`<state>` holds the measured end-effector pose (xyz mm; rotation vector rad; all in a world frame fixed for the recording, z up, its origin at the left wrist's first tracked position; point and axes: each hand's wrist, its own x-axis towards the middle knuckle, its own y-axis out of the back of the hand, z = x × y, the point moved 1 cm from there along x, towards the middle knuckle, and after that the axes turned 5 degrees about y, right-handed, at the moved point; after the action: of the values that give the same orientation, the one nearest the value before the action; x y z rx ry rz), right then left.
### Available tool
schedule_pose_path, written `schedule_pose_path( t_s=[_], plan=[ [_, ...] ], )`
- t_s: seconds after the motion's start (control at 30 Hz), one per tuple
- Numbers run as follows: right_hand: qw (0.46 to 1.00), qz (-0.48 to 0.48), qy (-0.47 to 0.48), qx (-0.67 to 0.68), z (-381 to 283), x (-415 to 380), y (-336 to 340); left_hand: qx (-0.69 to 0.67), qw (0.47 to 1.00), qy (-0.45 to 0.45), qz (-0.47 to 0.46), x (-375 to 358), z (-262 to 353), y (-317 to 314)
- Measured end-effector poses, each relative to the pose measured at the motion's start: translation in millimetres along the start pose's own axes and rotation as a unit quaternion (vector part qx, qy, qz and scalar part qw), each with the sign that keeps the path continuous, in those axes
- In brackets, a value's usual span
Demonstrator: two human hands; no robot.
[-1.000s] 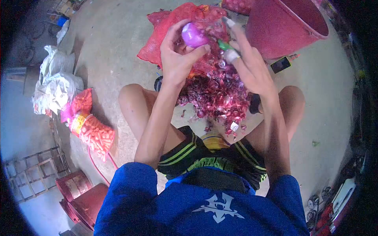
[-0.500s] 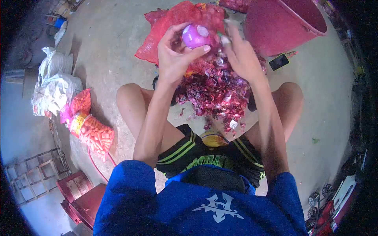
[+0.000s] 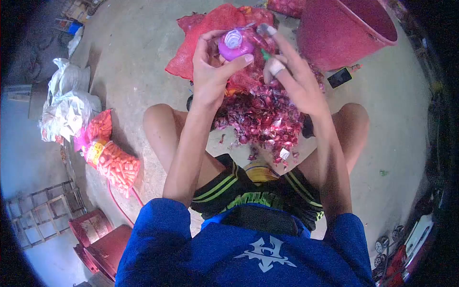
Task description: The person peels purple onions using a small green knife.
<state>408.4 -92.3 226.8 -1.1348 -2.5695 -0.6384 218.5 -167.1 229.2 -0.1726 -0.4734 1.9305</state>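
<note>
My left hand (image 3: 214,71) grips a purple onion (image 3: 235,44) with its cut white end facing up. My right hand (image 3: 289,76) is just right of the onion, a green-handled knife (image 3: 264,53) in its fingers and tape wrapped on one finger. Below both hands lies a heap of red onion peels (image 3: 263,117) on the concrete floor between my knees. Behind the hands is a red mesh sack (image 3: 210,28).
A large red bucket (image 3: 344,33) stands at the back right, with a phone (image 3: 340,77) on the floor beside it. A mesh bag of carrots (image 3: 112,160) and white sacks (image 3: 69,103) lie at the left. Red stools (image 3: 98,237) sit at lower left.
The onion has been turned in my left hand so its cut end shows more. My right hand moved in close, then drew back slightly with its index finger raised.
</note>
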Motion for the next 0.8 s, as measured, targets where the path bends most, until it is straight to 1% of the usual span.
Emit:
schedule_pose_path(
  t_s=[0.03,0.1,0.17,0.27,0.33,0.37,0.43,0.47,0.5,0.57,0.6,0.67,0.7,0.77,0.8],
  plan=[
    [1.0,0.0,0.0,0.0,-4,0,-1,0.024,1.0,-0.009,0.002,1,1,1],
    [0.997,-0.033,0.034,-0.063,-12,0,0,0.047,0.999,-0.016,0.003,0,0,1],
    [0.997,-0.019,0.049,-0.064,-9,1,-1,0.056,0.998,-0.027,0.0,-1,3,-3],
    [0.993,-0.024,0.065,-0.096,-7,5,1,0.051,0.999,-0.015,0.0,-3,2,-4],
    [0.994,0.005,-0.001,-0.11,0,8,4,0.039,0.999,-0.014,-0.011,-3,1,-4],
    [0.994,0.005,-0.002,-0.111,2,8,4,0.027,0.999,-0.015,-0.023,-1,0,-4],
    [0.996,0.086,0.012,-0.036,4,9,5,0.009,1.0,-0.007,-0.028,-1,0,-5],
    [0.996,0.079,-0.012,-0.025,5,8,7,-0.007,0.999,0.0,-0.032,-1,1,-5],
    [0.997,0.078,-0.01,-0.024,4,7,9,-0.006,1.0,-0.002,-0.03,0,0,-3],
    [1.0,-0.004,-0.024,-0.008,-8,4,10,0.027,0.999,-0.021,-0.007,0,0,-2],
    [1.0,-0.004,-0.023,-0.008,-11,2,8,0.027,0.999,-0.022,-0.007,0,0,-1],
    [0.998,-0.028,0.045,-0.029,-17,0,1,0.1,0.994,-0.03,0.011,-2,4,-1],
    [0.998,-0.028,0.044,-0.029,-14,-1,0,0.1,0.995,-0.028,0.011,-2,4,-1],
    [0.992,-0.02,0.097,-0.074,-8,0,0,0.088,0.995,-0.046,0.019,-2,4,-2],
    [0.992,-0.019,0.098,-0.074,-8,-1,1,0.088,0.995,-0.046,0.018,-2,4,-3]
  ],
)
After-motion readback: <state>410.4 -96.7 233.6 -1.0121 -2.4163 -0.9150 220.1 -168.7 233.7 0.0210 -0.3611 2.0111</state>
